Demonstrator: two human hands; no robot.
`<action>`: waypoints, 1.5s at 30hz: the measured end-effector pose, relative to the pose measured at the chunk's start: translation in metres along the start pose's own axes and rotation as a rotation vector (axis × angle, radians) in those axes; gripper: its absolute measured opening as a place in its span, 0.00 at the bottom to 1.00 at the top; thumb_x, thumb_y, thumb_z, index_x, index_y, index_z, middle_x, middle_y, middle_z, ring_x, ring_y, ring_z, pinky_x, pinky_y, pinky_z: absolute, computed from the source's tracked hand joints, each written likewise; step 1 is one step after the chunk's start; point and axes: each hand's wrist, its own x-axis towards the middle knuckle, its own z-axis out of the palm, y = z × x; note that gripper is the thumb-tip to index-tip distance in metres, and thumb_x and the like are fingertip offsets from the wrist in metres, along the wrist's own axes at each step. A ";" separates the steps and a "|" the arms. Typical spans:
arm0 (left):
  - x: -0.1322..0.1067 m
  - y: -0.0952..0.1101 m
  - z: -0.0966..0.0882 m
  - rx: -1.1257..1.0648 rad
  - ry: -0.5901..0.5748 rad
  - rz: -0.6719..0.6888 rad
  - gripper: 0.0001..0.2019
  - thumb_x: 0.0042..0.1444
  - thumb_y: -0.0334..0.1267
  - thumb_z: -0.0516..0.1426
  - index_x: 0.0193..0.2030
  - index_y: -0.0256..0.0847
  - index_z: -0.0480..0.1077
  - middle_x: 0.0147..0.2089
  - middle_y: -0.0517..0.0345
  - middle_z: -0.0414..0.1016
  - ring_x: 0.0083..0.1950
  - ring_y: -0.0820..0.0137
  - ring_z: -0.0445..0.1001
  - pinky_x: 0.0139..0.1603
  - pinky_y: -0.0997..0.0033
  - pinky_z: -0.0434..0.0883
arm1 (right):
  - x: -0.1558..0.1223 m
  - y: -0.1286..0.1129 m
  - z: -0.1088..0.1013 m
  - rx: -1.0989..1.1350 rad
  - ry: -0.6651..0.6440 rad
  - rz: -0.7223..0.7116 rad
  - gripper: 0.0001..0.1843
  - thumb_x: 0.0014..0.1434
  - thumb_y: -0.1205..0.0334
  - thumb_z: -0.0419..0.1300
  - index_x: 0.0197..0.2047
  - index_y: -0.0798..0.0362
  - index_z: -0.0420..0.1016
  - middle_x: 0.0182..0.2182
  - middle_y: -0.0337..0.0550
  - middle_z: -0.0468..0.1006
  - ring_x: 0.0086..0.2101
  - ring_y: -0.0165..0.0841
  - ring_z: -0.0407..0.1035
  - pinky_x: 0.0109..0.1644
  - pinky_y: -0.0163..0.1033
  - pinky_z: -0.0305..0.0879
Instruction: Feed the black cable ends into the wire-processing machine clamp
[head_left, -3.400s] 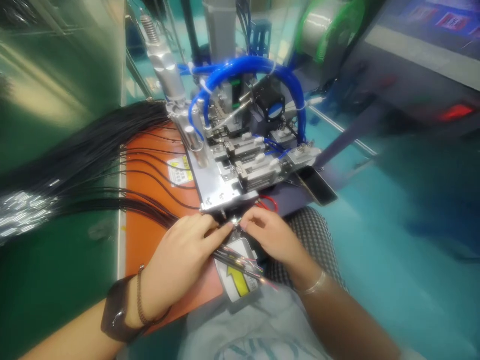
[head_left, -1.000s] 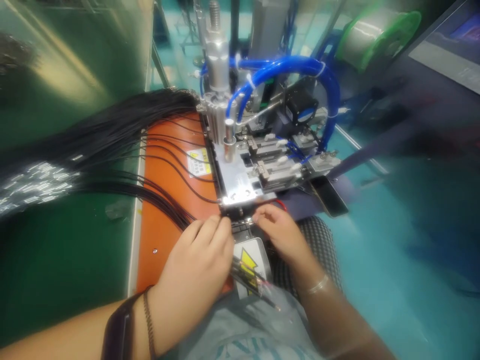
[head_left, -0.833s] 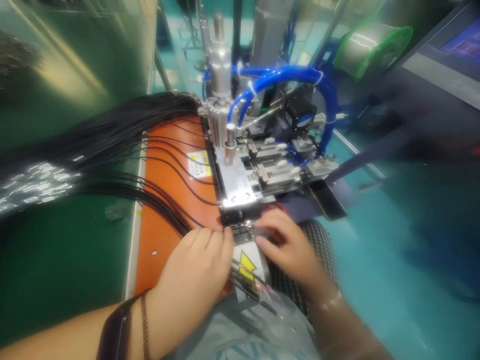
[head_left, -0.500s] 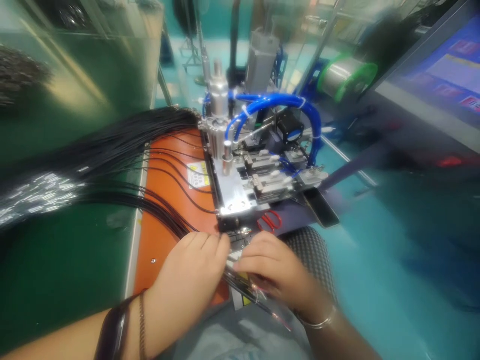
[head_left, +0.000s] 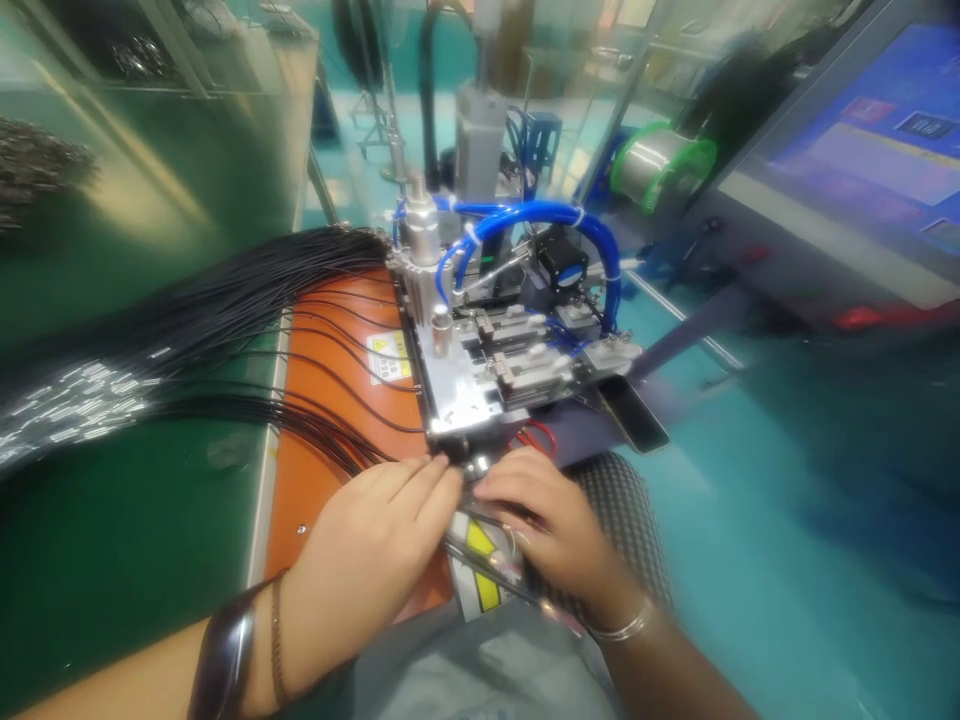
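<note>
The left hand [head_left: 367, 540] lies flat-fingered at the front edge of a steel wire-processing fixture [head_left: 457, 385], its fingertips at the black wires [head_left: 352, 440] that run in under it. The right hand [head_left: 544, 520] curves in from the other side, its fingers [head_left: 517, 490] bent close over a short bundle of wire ends [head_left: 487, 580], near a small shiny metal part [head_left: 476, 465] at the fixture's edge. The grip looks narrow on both sides, but the hands hide it, so I cannot tell whether either one truly pinches anything.

The wires fan back across an orange work mat [head_left: 307, 560] and spill over the edge of a green bench top [head_left: 112, 570], where a glinting stretch of bare strands [head_left: 75, 410] shows. A yellow warning sticker [head_left: 390, 358] sits on the mat, and a yellow-arrow label [head_left: 480, 570] lies beneath the bundle.

Blue pneumatic tubing [head_left: 525, 212] arches over the fixture. Red-handled scissors [head_left: 536, 437] and a black phone [head_left: 634, 415] lie just beyond the right hand – and further off stand a spool of solder wire [head_left: 664, 160] with green flanges and a large blue-lit screen [head_left: 847, 170]. The floor [head_left: 795, 520] is glossy teal, with metal racks in the distance.
</note>
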 end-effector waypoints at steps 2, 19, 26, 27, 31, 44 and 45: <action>-0.002 0.000 0.001 0.010 0.046 -0.005 0.15 0.52 0.24 0.48 0.45 0.30 0.70 0.48 0.43 0.75 0.47 0.61 0.74 0.44 0.60 0.74 | -0.001 0.001 0.001 0.011 0.037 0.031 0.10 0.59 0.68 0.59 0.44 0.48 0.74 0.38 0.43 0.77 0.41 0.35 0.69 0.49 0.46 0.65; 0.004 0.008 0.003 -0.079 -0.066 -0.024 0.22 0.43 0.27 0.52 0.49 0.32 0.66 0.55 0.41 0.69 0.54 0.55 0.70 0.53 0.53 0.72 | 0.015 -0.003 0.022 0.013 0.197 0.087 0.07 0.58 0.70 0.60 0.38 0.50 0.76 0.36 0.42 0.79 0.38 0.33 0.71 0.45 0.41 0.68; -0.001 0.003 0.008 -0.073 0.004 -0.002 0.19 0.48 0.28 0.51 0.50 0.29 0.66 0.48 0.41 0.74 0.47 0.57 0.73 0.45 0.55 0.75 | 0.010 0.000 0.016 0.054 0.096 0.120 0.09 0.57 0.71 0.61 0.40 0.50 0.77 0.36 0.42 0.79 0.39 0.33 0.70 0.45 0.41 0.68; -0.002 0.002 0.008 -0.065 0.030 0.016 0.18 0.50 0.29 0.52 0.49 0.28 0.67 0.50 0.39 0.73 0.49 0.57 0.73 0.47 0.55 0.74 | 0.009 0.000 0.015 0.059 0.129 0.142 0.09 0.56 0.71 0.62 0.39 0.51 0.77 0.36 0.42 0.79 0.38 0.33 0.71 0.44 0.40 0.68; 0.001 -0.001 0.006 -0.064 0.022 0.059 0.10 0.54 0.30 0.53 0.42 0.31 0.70 0.55 0.41 0.70 0.54 0.55 0.69 0.52 0.54 0.72 | 0.006 0.001 0.010 0.081 0.257 0.189 0.07 0.55 0.71 0.62 0.36 0.51 0.77 0.33 0.41 0.78 0.36 0.32 0.72 0.42 0.39 0.69; -0.005 -0.003 0.007 -0.135 0.064 -0.054 0.14 0.58 0.26 0.48 0.51 0.33 0.64 0.49 0.48 0.71 0.49 0.64 0.68 0.49 0.63 0.68 | 0.007 -0.010 -0.009 0.240 -0.106 -0.093 0.14 0.57 0.73 0.58 0.45 0.50 0.76 0.37 0.43 0.80 0.40 0.33 0.72 0.48 0.44 0.67; -0.004 -0.003 0.006 -0.113 0.037 -0.066 0.13 0.58 0.26 0.49 0.49 0.34 0.65 0.47 0.49 0.71 0.47 0.63 0.68 0.46 0.62 0.68 | 0.007 -0.009 -0.014 0.212 -0.171 -0.095 0.16 0.58 0.75 0.56 0.47 0.50 0.75 0.39 0.43 0.79 0.41 0.33 0.71 0.50 0.44 0.66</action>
